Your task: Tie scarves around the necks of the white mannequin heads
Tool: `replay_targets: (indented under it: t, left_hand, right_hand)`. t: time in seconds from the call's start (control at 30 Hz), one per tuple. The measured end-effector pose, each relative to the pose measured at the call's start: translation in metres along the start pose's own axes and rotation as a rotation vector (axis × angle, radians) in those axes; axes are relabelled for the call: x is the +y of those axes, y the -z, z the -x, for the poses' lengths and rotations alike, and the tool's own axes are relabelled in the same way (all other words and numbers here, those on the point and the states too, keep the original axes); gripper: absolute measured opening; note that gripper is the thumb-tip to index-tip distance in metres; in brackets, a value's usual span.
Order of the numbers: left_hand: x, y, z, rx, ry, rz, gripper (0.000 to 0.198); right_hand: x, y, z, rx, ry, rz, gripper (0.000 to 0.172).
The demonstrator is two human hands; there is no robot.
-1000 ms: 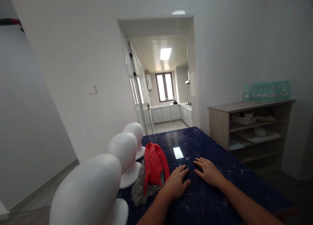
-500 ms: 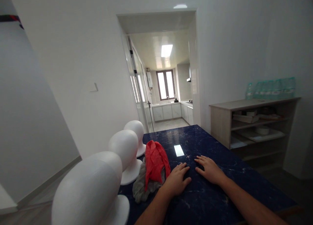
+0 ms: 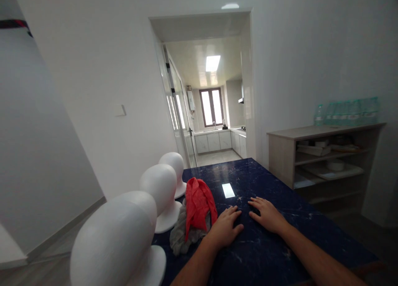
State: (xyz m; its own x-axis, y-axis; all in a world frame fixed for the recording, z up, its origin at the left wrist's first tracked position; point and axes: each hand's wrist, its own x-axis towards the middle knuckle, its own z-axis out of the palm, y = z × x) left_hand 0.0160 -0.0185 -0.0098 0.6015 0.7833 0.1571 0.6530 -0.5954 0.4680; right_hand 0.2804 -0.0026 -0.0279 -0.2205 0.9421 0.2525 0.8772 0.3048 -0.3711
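My left hand (image 3: pixel 224 229) and my right hand (image 3: pixel 268 214) lie flat, palms down, side by side on the dark blue marbled table (image 3: pixel 280 244). Fingers of both are stretched out and hold nothing. Just left of my left hand lies a crumpled red cloth (image 3: pixel 199 205) on top of a grey cloth (image 3: pixel 179 238); the hand's edge is close to them. Three white foam mannequin heads stand in a row along the table's left side: near (image 3: pixel 116 242), middle (image 3: pixel 160 196), far (image 3: pixel 175 169).
A wooden shelf unit (image 3: pixel 323 161) stands against the right wall, with green water bottles (image 3: pixel 348 111) on top. A doorway straight ahead opens onto a white kitchen (image 3: pixel 216 124). Bare floor runs along the wall left of the table.
Both hands stay flat on the table. The view has shifted slightly; nothing on the table has moved.
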Motion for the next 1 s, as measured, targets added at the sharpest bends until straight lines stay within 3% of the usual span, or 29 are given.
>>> replay_targets:
  t: [1.0]
  left_hand:
    - [0.0018, -0.0013, 0.0015, 0.015, 0.019, 0.009, 0.065]
  right_hand:
    - [-0.0029, 0.0022, 0.0017, 0.002, -0.007, 0.020, 0.063]
